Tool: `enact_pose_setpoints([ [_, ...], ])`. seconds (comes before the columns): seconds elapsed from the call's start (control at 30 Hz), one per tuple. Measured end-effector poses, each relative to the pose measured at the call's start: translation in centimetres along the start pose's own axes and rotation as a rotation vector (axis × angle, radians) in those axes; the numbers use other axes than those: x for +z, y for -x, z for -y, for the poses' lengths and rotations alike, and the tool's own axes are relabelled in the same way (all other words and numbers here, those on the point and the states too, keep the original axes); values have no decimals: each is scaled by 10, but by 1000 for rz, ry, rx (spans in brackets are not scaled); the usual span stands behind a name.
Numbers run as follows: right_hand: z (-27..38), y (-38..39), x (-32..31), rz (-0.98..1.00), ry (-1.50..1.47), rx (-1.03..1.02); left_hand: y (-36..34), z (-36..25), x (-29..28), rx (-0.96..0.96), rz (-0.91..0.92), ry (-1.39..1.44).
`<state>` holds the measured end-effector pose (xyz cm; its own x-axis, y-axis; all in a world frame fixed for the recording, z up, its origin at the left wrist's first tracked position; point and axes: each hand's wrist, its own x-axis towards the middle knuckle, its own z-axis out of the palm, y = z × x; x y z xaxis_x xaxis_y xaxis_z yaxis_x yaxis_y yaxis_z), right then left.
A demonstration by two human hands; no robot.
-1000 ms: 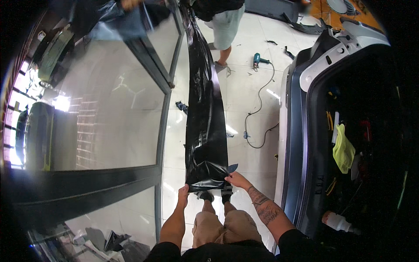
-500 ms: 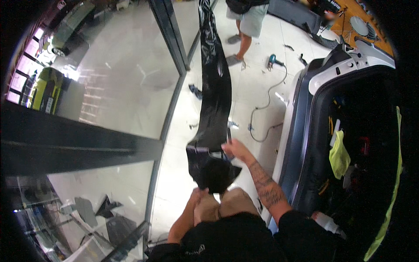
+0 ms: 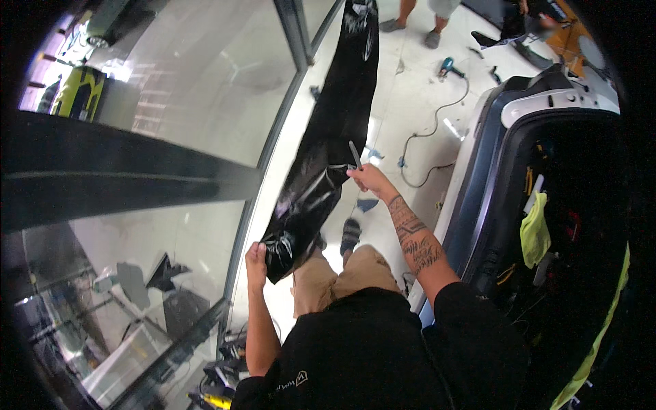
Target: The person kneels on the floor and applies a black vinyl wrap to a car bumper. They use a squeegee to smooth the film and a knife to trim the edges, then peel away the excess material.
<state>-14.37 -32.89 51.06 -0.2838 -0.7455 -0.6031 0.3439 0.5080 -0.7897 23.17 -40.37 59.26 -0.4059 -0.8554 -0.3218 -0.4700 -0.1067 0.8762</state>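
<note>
A long strip of glossy black film (image 3: 333,119) stretches from just in front of me to the top edge of the picture. My left hand (image 3: 255,262) pinches its near left corner, where the sheet bunches and creases. At the right edge of the film, my right hand (image 3: 370,178) is closed, thumb and fingers on the edge. A slim grey tool, like a cutter knife (image 3: 355,156), sticks up out of that same hand. Folds run across the film between my hands.
To my right is a car's open trunk (image 3: 488,205) with a yellow-green cloth (image 3: 535,232) inside. A teal heat gun (image 3: 447,68) lies on the floor, its cord trailing. Glass panels with a dark frame (image 3: 137,178) stand left. Another person's legs (image 3: 437,17) are ahead.
My left hand has moved up and left, pulling the film's near end along with it. My right hand has risen with the tool. The other person's legs now appear higher and farther right.
</note>
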Motion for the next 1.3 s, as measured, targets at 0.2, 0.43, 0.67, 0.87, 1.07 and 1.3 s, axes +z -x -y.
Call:
enact_pose_setpoints([
  [0.2, -48, -19, 60, 39, -100, -27, 7, 14, -45, -31, -23, 79],
  [0.43, -47, 12, 110, 34, -782, -28, 11, -14, -80, 31, 29, 258],
  [0.67, -33, 55, 157, -405, -913, -259, 10, -56, -109, 146, 185, 358],
  [0.87, -51, 98, 209, -361, -398, -427, 7, -102, -102, 228, 149, 569],
  [1.07, -50, 123, 276, 631, -861, -167, 1, -161, -90, 31, 206, 914],
  [1.3, 31, 145, 275, -24, -78, -296, -47, -161, -96, 251, 218, 730],
])
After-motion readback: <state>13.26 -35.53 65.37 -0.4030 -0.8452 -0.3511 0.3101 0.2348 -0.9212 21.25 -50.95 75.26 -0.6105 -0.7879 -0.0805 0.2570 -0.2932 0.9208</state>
